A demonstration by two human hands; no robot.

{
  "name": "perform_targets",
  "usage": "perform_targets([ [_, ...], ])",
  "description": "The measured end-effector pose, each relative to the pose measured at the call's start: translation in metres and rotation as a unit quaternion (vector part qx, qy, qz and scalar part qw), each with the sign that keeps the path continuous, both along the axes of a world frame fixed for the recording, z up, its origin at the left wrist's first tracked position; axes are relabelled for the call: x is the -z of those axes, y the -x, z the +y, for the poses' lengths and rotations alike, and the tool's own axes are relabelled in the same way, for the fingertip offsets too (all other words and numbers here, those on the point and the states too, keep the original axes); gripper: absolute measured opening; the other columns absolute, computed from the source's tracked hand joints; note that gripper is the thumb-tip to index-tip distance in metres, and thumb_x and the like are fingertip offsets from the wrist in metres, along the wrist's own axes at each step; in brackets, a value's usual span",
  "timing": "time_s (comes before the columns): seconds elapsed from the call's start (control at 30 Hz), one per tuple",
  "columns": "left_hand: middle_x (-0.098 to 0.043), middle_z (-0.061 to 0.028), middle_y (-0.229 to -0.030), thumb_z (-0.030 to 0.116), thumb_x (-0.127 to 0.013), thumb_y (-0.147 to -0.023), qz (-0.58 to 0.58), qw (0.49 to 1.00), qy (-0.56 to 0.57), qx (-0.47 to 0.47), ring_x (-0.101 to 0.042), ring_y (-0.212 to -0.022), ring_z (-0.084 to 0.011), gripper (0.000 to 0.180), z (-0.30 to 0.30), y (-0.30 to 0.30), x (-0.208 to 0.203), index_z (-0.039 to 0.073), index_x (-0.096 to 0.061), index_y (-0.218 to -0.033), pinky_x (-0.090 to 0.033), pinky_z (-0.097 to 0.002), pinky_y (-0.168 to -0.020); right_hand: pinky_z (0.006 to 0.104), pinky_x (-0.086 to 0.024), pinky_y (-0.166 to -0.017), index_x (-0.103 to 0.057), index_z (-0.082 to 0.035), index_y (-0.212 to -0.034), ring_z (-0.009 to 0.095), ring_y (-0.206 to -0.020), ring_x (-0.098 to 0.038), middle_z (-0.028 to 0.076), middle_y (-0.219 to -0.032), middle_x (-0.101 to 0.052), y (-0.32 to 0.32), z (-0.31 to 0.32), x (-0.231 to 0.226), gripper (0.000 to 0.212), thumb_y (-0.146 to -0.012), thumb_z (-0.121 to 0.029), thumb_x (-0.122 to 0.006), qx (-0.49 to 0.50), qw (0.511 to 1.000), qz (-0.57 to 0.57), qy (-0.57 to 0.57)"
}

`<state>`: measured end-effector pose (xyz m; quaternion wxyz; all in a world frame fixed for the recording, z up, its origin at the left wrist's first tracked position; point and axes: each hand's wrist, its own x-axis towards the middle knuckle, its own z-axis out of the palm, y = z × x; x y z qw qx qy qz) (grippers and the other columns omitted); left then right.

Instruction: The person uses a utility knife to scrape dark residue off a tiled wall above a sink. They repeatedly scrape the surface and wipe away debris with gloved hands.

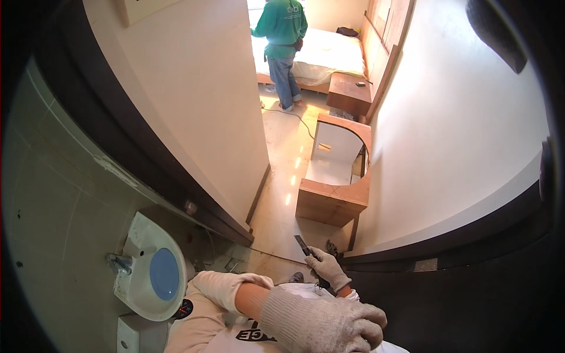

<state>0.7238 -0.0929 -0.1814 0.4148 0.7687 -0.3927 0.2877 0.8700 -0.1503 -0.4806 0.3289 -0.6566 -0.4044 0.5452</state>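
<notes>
A grey-white knit glove covers my left hand [338, 323], raised close at the bottom of the view. My left forearm, its pale sleeve pushed up, crosses my body toward the right. The fingers curl inward and closed; whatever may be inside them is hidden. Lower and farther from me, my right hand [329, 269], gloved as well, is wrapped round a narrow dark hand tool [302, 245]. The tool's flat straight end points up and to the left, and its exact kind is not clear.
A washbasin [134, 289] with a tap stands at left. Dark door frames [229, 231] flank the opening. Beyond lies a wooden cabinet [332, 203] with a curved cutout. A cord [303, 120] runs over the floor. Farther off, a person in green [281, 26] stands beside a bed [329, 53].
</notes>
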Motion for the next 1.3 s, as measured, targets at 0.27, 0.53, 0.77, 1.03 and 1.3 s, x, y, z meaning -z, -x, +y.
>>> perform_targets([
  [0.27,-0.069,-0.0091,-0.098,0.020,-0.063,-0.095,0.059,0.994,0.086,0.031,-0.065,-0.101,-0.0292,0.036,0.003,0.019,0.017,0.001,-0.068,-0.126,-0.047,-0.0519,-0.099,0.0261,-0.053,-0.060,-0.055,-0.004,-0.146,0.008,-0.064,-0.061,0.002,-0.084,-0.066,-0.002,0.000,-0.004,0.049,-0.102,-0.023,-0.066,0.021,1.000,0.017,-0.004],
  [0.53,-0.069,-0.0088,-0.094,0.015,-0.062,-0.099,0.124,0.981,0.107,0.103,-0.065,-0.096,-0.0288,0.025,0.031,0.042,0.026,0.001,-0.072,-0.117,-0.047,-0.0537,-0.099,0.0268,-0.054,-0.062,-0.055,-0.003,-0.146,0.009,-0.065,-0.063,0.003,-0.085,-0.068,-0.009,0.008,-0.008,0.050,-0.102,-0.024,-0.066,0.009,1.000,0.002,-0.012],
  [0.77,-0.069,-0.0064,-0.092,0.025,-0.063,-0.097,0.053,0.998,0.025,-0.039,-0.064,-0.096,-0.0264,0.034,-0.003,0.003,-0.005,0.010,-0.070,-0.126,-0.049,-0.0485,-0.097,0.0267,-0.054,-0.061,-0.056,-0.005,-0.145,0.009,-0.064,-0.063,0.004,-0.087,-0.070,-0.003,0.019,-0.009,0.050,-0.101,-0.026,-0.067,-0.025,0.999,-0.014,-0.014],
  [1.03,-0.065,-0.0070,-0.106,0.036,-0.060,-0.096,0.071,0.996,0.044,0.017,-0.060,-0.112,-0.0313,0.048,0.000,-0.012,-0.006,0.010,-0.064,-0.136,-0.048,-0.0486,-0.095,0.0290,-0.053,-0.062,-0.059,-0.005,-0.143,0.011,-0.067,-0.062,0.004,-0.086,-0.067,0.001,0.019,-0.016,0.049,-0.101,-0.029,-0.067,0.000,1.000,0.020,-0.016],
  [1.3,-0.067,-0.0079,-0.097,0.023,-0.060,-0.097,0.076,0.995,0.052,0.042,-0.064,-0.095,-0.0282,0.034,0.031,0.014,0.026,0.003,-0.072,-0.121,-0.043,-0.0585,-0.102,0.0284,-0.053,-0.062,-0.059,-0.006,-0.143,0.010,-0.066,-0.062,0.003,-0.084,-0.068,-0.024,0.017,0.006,0.047,-0.101,-0.027,-0.067,0.046,0.999,-0.008,-0.010],
])
